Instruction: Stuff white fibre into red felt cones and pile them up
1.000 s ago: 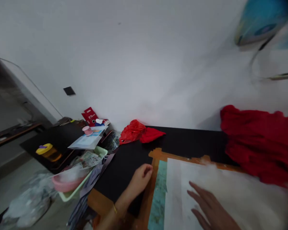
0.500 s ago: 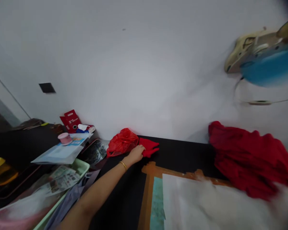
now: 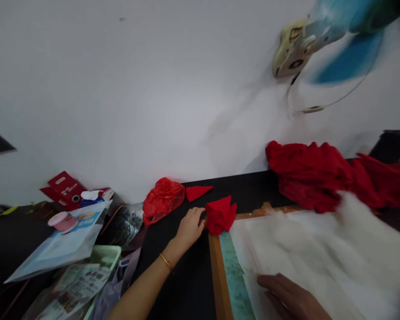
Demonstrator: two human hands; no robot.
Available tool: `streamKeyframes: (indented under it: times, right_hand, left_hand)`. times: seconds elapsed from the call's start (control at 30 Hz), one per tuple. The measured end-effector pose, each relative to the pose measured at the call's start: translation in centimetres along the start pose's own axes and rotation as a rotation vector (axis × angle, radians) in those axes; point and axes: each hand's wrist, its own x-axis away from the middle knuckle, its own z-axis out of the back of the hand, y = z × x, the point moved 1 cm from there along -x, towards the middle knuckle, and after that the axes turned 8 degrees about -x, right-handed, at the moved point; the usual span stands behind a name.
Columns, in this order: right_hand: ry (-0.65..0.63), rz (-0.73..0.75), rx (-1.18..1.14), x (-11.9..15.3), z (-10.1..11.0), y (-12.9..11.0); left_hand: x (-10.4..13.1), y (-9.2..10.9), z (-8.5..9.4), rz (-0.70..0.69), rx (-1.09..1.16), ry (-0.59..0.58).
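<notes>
My left hand (image 3: 190,226), with a gold bangle at the wrist, pinches the left edge of a small red cloth piece (image 3: 222,215). The piece stands out crumpled and pointed over the corner of the taped board. Behind it, a second red cloth piece (image 3: 198,192) lies flat on the black table, beside a red plastic bag (image 3: 163,200). My right hand (image 3: 291,297) is low over white sheets (image 3: 283,235), its fingers stretched out and holding nothing I can see. Part of the white material is smeared by motion.
A heap of red cloth (image 3: 310,173) lies at the back right. A blue-bladed fan (image 3: 350,60) hangs on the wall above. At the left are a green basket (image 3: 113,252), a red box (image 3: 65,189) and a pink tub (image 3: 63,222) on a plastic folder (image 3: 53,249).
My left hand has drawn one red cloth piece forward and right, leaving another by the bag. My right hand has come into clear view over the white sheets. The view has turned right.
</notes>
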Motion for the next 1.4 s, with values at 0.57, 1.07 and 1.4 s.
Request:
streamKeyframes:
  times: [0.57, 1.07, 1.4]
  right_hand:
    - [0.237, -0.321, 0.206, 1.7, 5.8, 7.1]
    - [0.067, -0.186, 0.201, -1.8, 4.0, 5.5]
    - [-0.121, -0.126, 0.298, -1.4, 3.4, 8.4]
  left_hand:
    - [-5.2, 8.2, 0.2, -0.058, -0.030, 0.099]
    - [0.4, 16.6, -7.0, 0.195, 0.799, -0.330]
    - [2.4, 14.3, -6.5, 0.322, 0.859, -0.133]
